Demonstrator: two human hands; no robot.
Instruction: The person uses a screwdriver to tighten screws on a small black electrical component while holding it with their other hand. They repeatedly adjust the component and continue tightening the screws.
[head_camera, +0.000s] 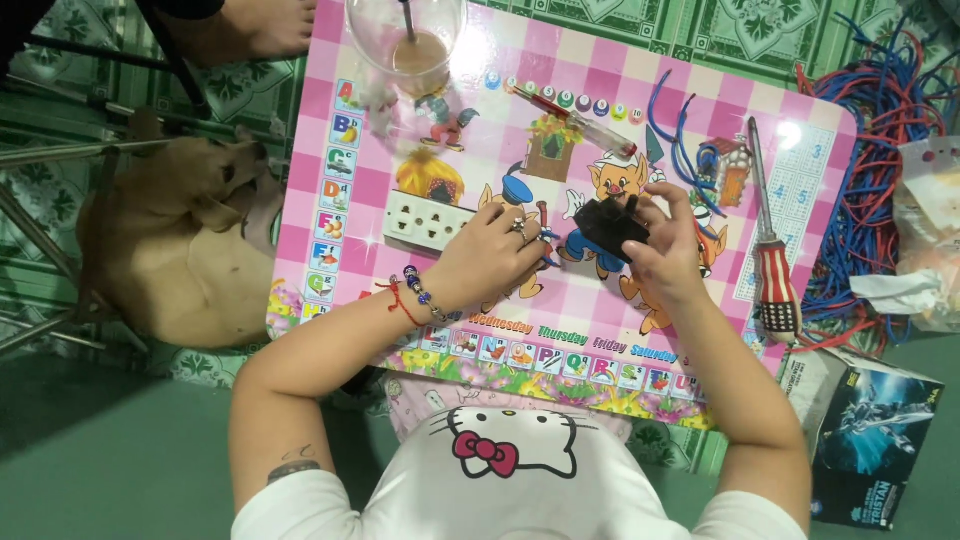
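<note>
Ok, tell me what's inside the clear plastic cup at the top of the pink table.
The clear cup holds a little brown liquid at the bottom and a dark straw or stirrer standing in it. Its top is cut off by the picture's edge, so the rim cannot be seen.

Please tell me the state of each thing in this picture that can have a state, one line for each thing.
left hand: closed on a small tool with a blue handle
right hand: holding the black part
black part: lifted off the table
white socket strip: lying flat, unplugged
screwdriver: lying unused
plastic cup: upright, little brown drink left
dog: lying on the floor
</note>
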